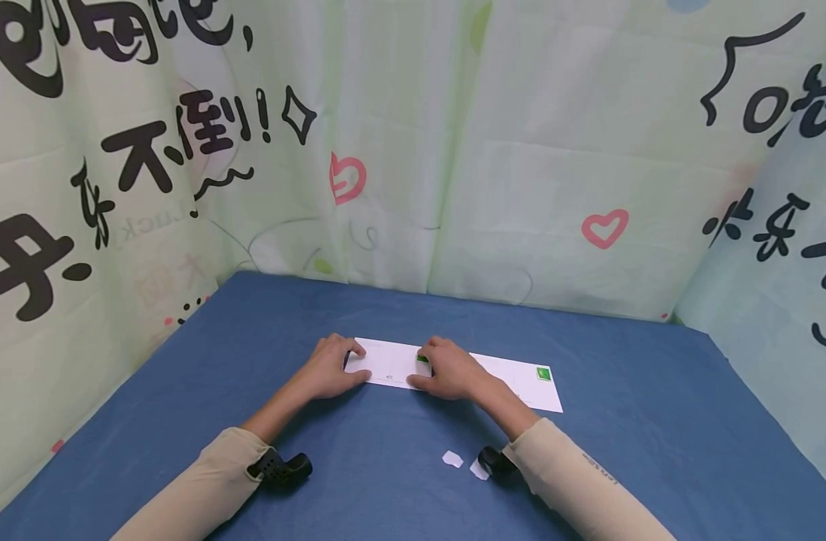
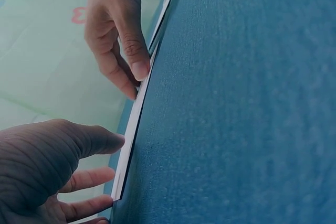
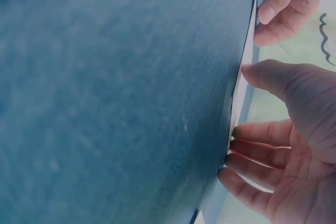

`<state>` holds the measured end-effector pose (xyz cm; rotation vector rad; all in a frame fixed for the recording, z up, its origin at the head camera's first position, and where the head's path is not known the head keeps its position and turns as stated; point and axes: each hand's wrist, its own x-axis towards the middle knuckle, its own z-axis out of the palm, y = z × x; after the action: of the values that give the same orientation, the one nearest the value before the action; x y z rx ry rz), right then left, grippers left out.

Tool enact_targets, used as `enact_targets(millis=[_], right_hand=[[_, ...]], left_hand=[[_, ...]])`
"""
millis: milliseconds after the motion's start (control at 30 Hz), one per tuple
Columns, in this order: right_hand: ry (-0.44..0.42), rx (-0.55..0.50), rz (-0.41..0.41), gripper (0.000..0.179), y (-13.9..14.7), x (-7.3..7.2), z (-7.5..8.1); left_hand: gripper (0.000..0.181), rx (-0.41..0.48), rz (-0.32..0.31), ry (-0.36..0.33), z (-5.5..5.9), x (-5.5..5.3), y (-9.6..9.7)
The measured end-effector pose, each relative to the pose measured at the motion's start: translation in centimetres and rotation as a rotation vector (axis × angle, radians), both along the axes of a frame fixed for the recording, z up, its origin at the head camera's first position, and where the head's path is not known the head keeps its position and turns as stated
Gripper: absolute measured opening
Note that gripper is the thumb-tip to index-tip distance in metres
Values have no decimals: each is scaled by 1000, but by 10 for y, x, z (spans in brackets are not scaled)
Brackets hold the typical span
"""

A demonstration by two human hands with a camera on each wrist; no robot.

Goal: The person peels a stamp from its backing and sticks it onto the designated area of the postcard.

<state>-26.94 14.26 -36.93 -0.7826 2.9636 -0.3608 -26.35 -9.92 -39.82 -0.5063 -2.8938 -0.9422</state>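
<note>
A white envelope [image 1: 388, 359] lies flat on the blue cloth. At its left end my left hand [image 1: 333, 367] rests with thumb and fingers spread, the fingertips touching the paper. My right hand [image 1: 449, 370] presses on the right end, partly covering a green stamp [image 1: 422, 359]. The right wrist view shows the right thumb [image 3: 257, 74] on the envelope and the other fingers reaching down at its edge. A second white envelope [image 1: 510, 368] lies to the right, partly behind the right hand and wrist, with a green stamp [image 1: 544, 373] at its upper right corner.
Two small white paper scraps [image 1: 452, 458] lie near the right wrist, one partly hidden by a black wrist camera [image 1: 497, 460]. The blue cloth [image 1: 358, 481] covers the table. Printed curtains [image 1: 507, 150] stand behind and at both sides.
</note>
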Motion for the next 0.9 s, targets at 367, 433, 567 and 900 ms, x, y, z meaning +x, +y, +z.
enact_targets(millis=[367, 433, 567, 900], right_hand=[[11, -18, 10, 44, 4, 2, 0], [15, -22, 15, 43, 4, 3, 0], [18, -25, 17, 42, 3, 4, 1], [46, -19, 25, 31, 1, 8, 4]], left_hand=[[32, 1, 10, -9, -1, 1, 2], [31, 1, 10, -9, -1, 1, 2], [32, -5, 15, -16, 0, 1, 2], [31, -4, 11, -10, 0, 1, 1]])
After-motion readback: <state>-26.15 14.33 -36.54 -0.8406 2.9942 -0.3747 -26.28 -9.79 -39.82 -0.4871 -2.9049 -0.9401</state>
